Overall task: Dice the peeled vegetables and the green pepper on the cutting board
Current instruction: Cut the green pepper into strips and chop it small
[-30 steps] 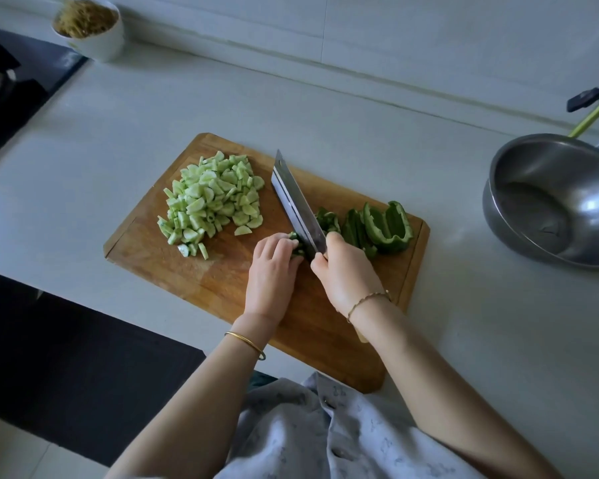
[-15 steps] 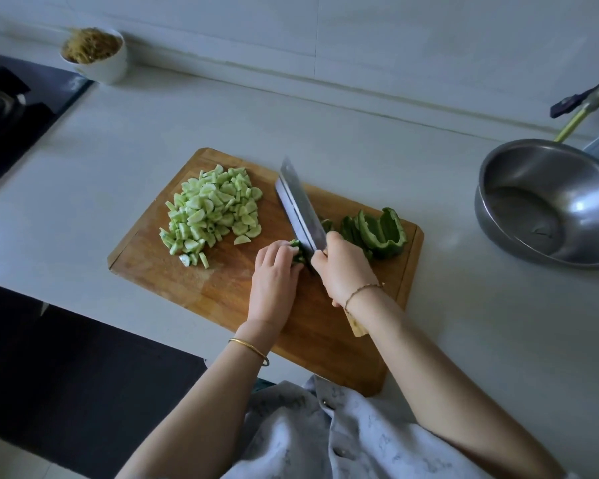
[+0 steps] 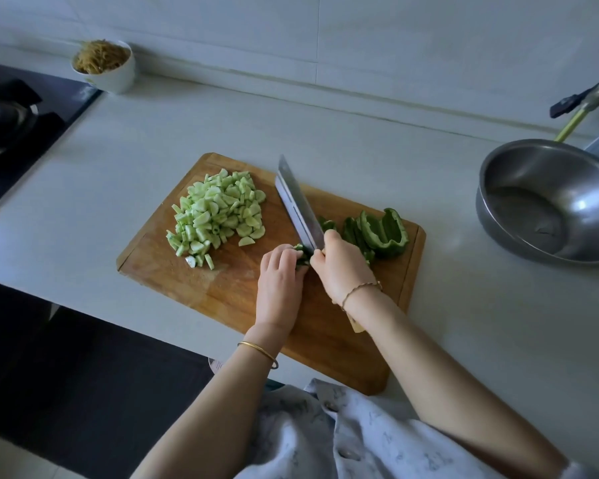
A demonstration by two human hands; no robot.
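A wooden cutting board (image 3: 222, 288) lies on the counter. A pile of pale green diced vegetable (image 3: 217, 216) covers its far left part. Green pepper pieces (image 3: 382, 231) lie at the board's right. My right hand (image 3: 341, 264) grips the handle of a cleaver (image 3: 298, 205), whose blade points away and stands on the board. My left hand (image 3: 279, 281) has its fingers curled over a small bunch of pepper strips (image 3: 302, 254) right beside the blade's left face. Most of that bunch is hidden under my fingers.
A steel bowl (image 3: 547, 198) sits to the right of the board, with a tool handle (image 3: 581, 105) behind it. A white bowl of brown shreds (image 3: 102, 65) stands at the back left beside a black stove (image 3: 11, 115). The counter edge runs close below the board.
The hands, the cleaver and the pepper strips keep the same places on the board. The camera view has shifted, so the board sits lower in the picture.
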